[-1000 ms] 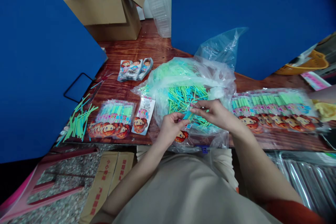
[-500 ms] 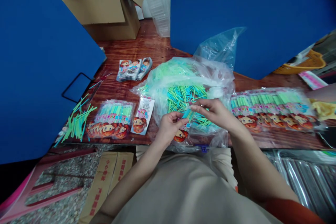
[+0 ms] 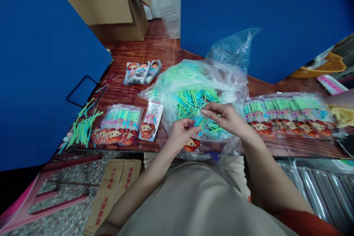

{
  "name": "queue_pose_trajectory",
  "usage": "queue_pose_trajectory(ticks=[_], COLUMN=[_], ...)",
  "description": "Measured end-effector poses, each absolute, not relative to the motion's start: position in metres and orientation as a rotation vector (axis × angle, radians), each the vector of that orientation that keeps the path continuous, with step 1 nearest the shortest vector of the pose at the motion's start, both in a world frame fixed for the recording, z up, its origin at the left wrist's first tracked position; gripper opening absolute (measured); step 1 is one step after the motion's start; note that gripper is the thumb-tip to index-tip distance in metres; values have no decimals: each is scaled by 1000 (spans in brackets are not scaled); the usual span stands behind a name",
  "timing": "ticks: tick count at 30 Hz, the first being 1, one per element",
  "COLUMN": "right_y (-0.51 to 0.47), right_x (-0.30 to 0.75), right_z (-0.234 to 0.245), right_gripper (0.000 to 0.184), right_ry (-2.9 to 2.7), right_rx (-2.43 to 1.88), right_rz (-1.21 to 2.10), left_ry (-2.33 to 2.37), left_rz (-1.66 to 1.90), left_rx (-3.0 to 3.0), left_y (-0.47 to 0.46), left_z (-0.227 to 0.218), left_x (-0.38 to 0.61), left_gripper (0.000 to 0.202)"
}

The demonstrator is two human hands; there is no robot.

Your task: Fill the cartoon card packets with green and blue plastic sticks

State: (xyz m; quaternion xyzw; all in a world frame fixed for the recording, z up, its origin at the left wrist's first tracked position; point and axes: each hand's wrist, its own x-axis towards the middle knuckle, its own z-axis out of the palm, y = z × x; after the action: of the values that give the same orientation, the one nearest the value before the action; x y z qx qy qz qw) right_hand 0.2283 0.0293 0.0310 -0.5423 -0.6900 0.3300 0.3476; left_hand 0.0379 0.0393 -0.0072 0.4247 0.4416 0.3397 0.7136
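Note:
My left hand is closed on a clear printed packet, with a cartoon face at its lower end and green and blue sticks in its upper part. Thumb and forefinger of my right hand pinch together at the top of this packet; what exactly lies between these fingertips is too small to make out. Behind both hands, a large clear plastic bag lies open, holding a heap of loose green and blue sticks. A single white printed card or packet lies left of the bag.
Filled packets overlap in a row at right and a pile at left. Loose sticks lie at the table's left edge. Folded printed packs, a cardboard box, blue panels and a yellow basket stand farther back.
Hardly anything differs. My left hand has shifted slightly right with the packet, and my right hand keeps its pinch at the packet's top. The whole view has drifted slightly.

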Motion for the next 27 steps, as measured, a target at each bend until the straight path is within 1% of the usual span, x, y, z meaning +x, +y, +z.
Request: queue_pose_trajectory(ticks=[4, 7, 8, 11, 12, 15, 19, 27], right_y=[29, 28, 27, 25, 24, 21, 21, 20], right_x=[227, 225, 223, 217, 214, 206, 199, 196], right_z=[29, 25, 23, 17, 16, 13, 14, 17], right_gripper=[35, 31, 34, 55, 58, 59, 58, 60], right_ry=[-1760, -1566, -1496, -1396, -1384, -1348, -1306, -1199], right_rx=[-1367, -1333, -1309, -1230, -1211, -1181, -1170, -1140], right_rz=[947, 992, 1028, 1183, 1218, 1217, 1173, 1185], left_ry=[974, 974, 969, 939, 929, 917, 951, 909], left_rz=[763, 812, 831, 857, 857, 829, 814, 782], left_rx=[925, 881, 854, 785, 776, 795, 835, 787], left_y=[40, 40, 41, 41, 42, 42, 42, 43], left_z=[-6, -4, -3, 2, 3, 4, 4, 8], left_x=[38, 37, 38, 38, 37, 37, 35, 32], left_gripper=[36, 37, 38, 40, 42, 43, 34, 33])
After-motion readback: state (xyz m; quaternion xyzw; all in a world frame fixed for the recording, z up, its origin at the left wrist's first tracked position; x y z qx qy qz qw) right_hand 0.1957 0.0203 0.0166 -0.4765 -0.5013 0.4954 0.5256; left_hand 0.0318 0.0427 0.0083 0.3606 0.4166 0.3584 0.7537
